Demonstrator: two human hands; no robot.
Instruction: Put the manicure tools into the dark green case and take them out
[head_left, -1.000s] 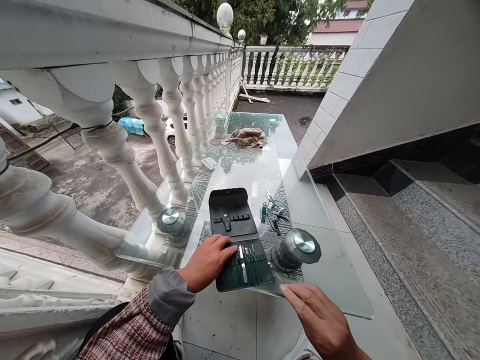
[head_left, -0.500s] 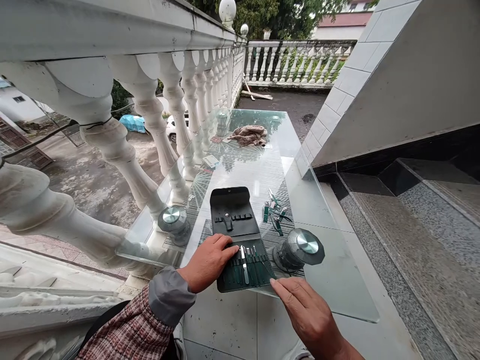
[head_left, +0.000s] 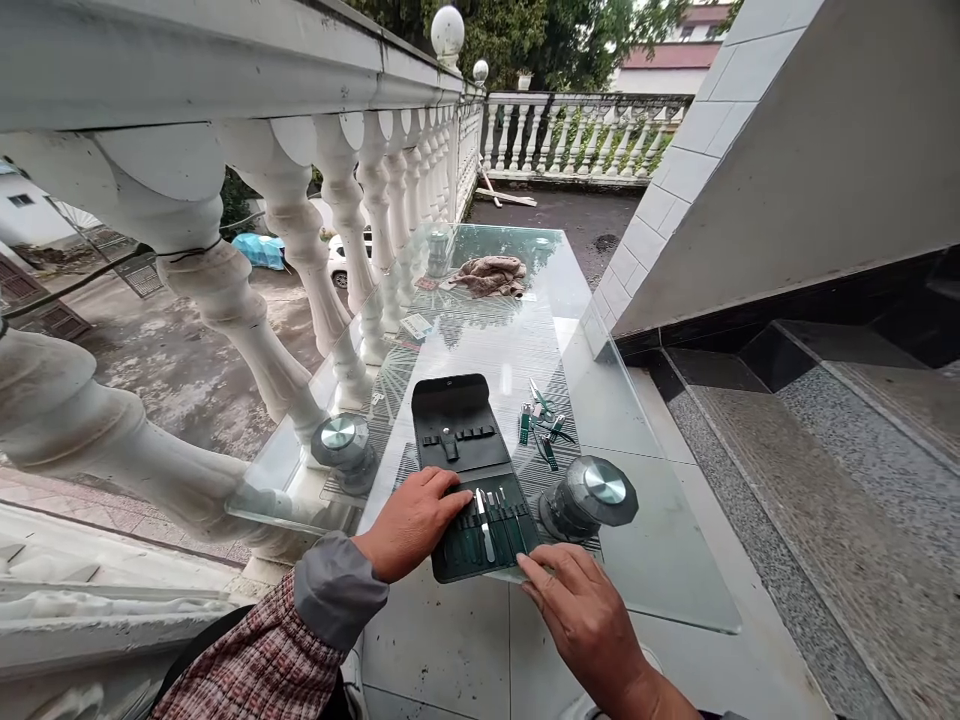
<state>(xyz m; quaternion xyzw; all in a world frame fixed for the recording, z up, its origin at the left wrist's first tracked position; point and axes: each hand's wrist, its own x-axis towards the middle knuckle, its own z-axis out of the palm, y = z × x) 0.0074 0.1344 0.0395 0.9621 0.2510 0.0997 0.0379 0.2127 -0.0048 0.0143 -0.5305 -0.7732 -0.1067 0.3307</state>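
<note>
A dark green manicure case (head_left: 465,452) lies unfolded on the glass table, its upper flap showing small loops. Its lower half holds a row of slim metal tools (head_left: 484,525) in slots. My left hand (head_left: 409,520) grips the case's left side, the thumb over the row of tools. At the lower right corner my right hand (head_left: 581,610) is closed in a pinch, seemingly on the lower end of a thin metal manicure tool (head_left: 519,530); the fingertips partly hide it. Right of the case lies a small pile of green-handled nail clippers (head_left: 551,455) and scissors (head_left: 541,397).
The glass tabletop (head_left: 675,560) rests on round posts with metal caps, one left (head_left: 343,432) and one right (head_left: 602,482). A crumpled brown cloth (head_left: 489,276) and a small card (head_left: 416,326) lie farther back. A white balustrade (head_left: 225,285) runs along the left; stone steps (head_left: 825,450) rise at right.
My right hand has moved slightly left, closer in over the case's lower right corner. My left hand keeps its place on the case. The view has shifted a little.
</note>
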